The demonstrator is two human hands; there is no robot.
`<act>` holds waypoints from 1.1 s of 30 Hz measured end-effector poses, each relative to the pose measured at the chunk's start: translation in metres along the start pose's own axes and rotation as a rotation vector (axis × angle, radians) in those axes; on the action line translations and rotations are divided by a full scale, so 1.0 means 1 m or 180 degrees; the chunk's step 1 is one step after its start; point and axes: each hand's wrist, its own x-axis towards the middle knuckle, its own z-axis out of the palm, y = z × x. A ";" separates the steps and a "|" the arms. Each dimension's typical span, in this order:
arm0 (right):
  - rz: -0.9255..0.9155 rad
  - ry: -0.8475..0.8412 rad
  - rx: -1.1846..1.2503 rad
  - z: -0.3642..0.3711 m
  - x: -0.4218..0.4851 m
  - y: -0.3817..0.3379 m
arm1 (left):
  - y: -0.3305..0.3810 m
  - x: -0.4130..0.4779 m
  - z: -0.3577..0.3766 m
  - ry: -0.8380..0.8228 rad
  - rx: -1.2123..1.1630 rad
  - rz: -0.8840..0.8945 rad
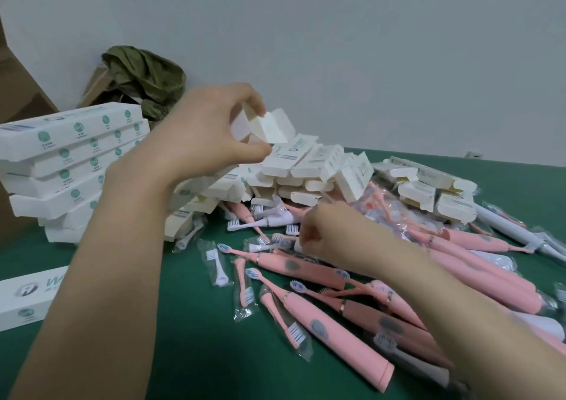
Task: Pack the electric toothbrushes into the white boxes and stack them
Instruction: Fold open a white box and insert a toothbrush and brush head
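Observation:
My left hand [211,127] is raised over a heap of open white boxes [306,170] and pinches one white box [269,127] by its end flap. My right hand [324,231] reaches down into the pile of pink electric toothbrushes [352,317] with its fingers curled round something small and white; what it holds is mostly hidden. Bagged spare brush heads [214,265] lie among the toothbrushes. A stack of closed white boxes [70,167] with green marks stands at the left.
A single closed white box [27,295] lies at the near left on the green table [190,323]. More open boxes [428,188] and white toothbrushes [514,231] lie at the right. Cardboard cartons [21,81] and an olive cloth [147,78] stand behind by the wall.

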 end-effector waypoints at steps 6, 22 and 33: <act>-0.0139 0.0026 -0.1148 0.023 -0.009 -0.006 | 0.009 -0.001 0.010 -0.0122 0.0002 0.0099; -0.0209 0.2248 0.3703 -0.071 -0.015 0.033 | -0.013 -0.014 0.035 0.0363 -0.0180 -0.0259; -0.0781 0.4058 0.4509 -0.079 -0.007 0.013 | -0.013 -0.024 0.050 0.0932 -0.0425 -0.0514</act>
